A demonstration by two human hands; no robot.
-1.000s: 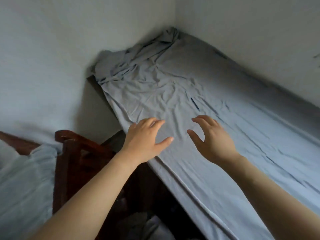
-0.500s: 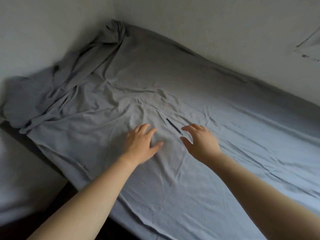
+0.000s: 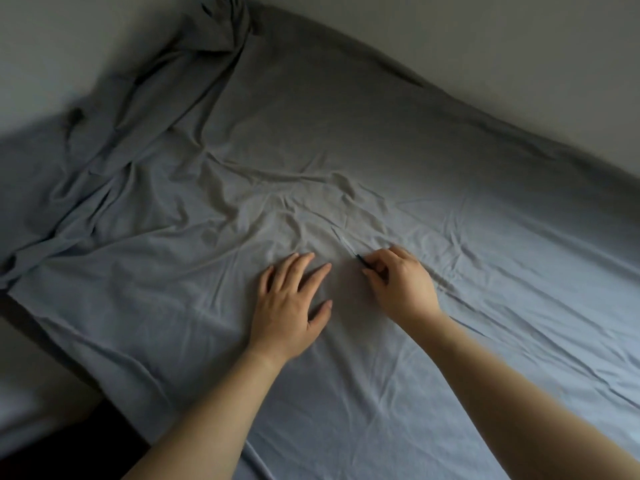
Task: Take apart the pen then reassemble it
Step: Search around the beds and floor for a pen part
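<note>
both forearms come in from the near edge, cut off by the frame, over a wrinkled grey bed sheet [image 3: 450, 188]. the left hand [image 3: 292, 306] lies palm down on the sheet, fingers spread, holding nothing. just right of it the right hand [image 3: 398, 282] curls over, thumb and fingertips pinching the near end of the pen [image 3: 358, 257]; that end is hidden under the fingers. the pen is thin, dark and hard to make out, its long axis running from the right hand up and to the left across the sheet.

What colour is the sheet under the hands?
Plain grey-blue sheet, no pattern; the head view shows it.
</note>
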